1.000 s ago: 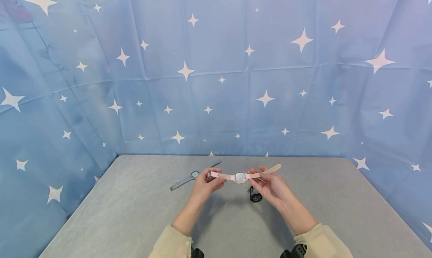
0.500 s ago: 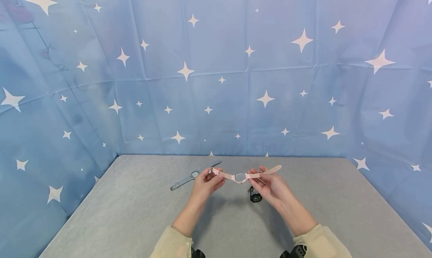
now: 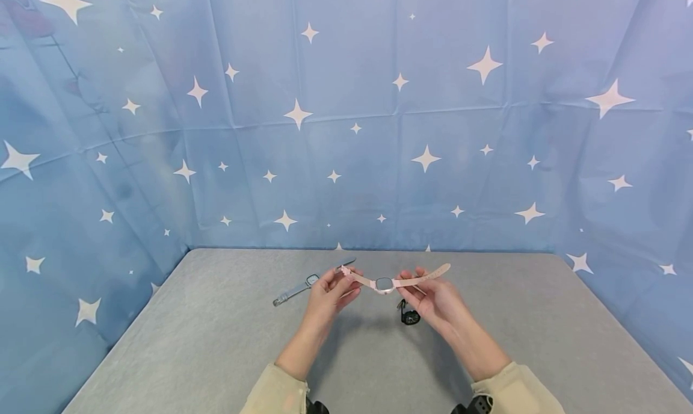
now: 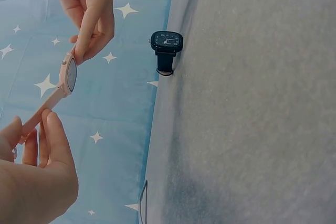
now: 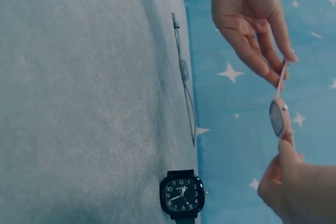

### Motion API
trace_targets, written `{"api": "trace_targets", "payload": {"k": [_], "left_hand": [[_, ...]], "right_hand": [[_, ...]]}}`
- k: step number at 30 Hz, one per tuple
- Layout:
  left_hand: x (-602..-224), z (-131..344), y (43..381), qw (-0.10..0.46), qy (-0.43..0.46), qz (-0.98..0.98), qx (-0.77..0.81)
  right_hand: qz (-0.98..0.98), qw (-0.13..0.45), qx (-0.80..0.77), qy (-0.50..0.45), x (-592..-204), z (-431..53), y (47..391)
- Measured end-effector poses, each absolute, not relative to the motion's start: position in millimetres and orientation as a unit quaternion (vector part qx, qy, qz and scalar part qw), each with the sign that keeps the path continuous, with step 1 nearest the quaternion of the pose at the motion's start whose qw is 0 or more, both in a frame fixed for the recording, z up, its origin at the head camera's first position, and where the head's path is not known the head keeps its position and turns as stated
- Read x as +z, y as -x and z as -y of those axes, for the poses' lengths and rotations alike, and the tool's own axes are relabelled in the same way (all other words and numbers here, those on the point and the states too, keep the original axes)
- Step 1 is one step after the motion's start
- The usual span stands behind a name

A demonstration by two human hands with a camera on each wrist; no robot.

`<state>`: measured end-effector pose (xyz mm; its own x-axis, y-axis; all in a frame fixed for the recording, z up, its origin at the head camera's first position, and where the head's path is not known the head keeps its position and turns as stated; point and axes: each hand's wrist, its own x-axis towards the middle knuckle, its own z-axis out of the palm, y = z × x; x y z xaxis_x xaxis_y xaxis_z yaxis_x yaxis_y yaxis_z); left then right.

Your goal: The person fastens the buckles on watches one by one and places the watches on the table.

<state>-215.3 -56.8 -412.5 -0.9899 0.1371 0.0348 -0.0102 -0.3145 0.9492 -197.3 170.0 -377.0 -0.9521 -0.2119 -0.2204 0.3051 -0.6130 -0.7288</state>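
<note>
A pink wristwatch is stretched between both hands above the table, its square face tipped upward. My left hand pinches the buckle-end strap between thumb and fingers. My right hand pinches the other strap close to the case, and that strap's holed tip sticks out past the fingers. In the left wrist view the pink watch is seen from the side, fingers on both straps. Below the right hand a black wristwatch lies on the table. Beyond the left hand lies a blue-grey wristwatch, partly hidden by that hand.
The grey table reaches back to a blue curtain with white stars. Dark devices are worn at both wrists, by the beige cuffs.
The pink watch has tilted slightly between the hands, and its buckle end has risen a little at the left hand. The two watches on the table have not moved.
</note>
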Motion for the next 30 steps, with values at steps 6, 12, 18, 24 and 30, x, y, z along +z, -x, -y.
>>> {"api": "trace_targets", "payload": {"k": [6, 12, 18, 24, 30], "left_hand": [[-412.5, 57.6, 214.9, 0.044, -0.06, -0.578, 0.813], [-413.1, 57.9, 214.9, 0.034, -0.06, -0.571, 0.818], [-413.5, 58.0, 214.6, 0.019, -0.058, -0.574, 0.817], [-414.2, 57.1, 215.8, 0.004, -0.051, -0.573, 0.818], [-413.3, 55.9, 217.2, -0.01, -0.028, -0.573, 0.819]], "right_hand": [[-0.46, 0.137, -0.877, -0.022, -378.1, -169.5, 195.9], [-0.491, 0.123, -0.862, -0.002, -380.5, -170.9, 196.0], [-0.521, 0.108, -0.847, 0.006, -380.4, -169.6, 195.4], [-0.533, 0.093, -0.841, 0.001, -378.6, -169.8, 193.6], [-0.559, 0.07, -0.826, 0.015, -378.5, -170.5, 192.8]]}}
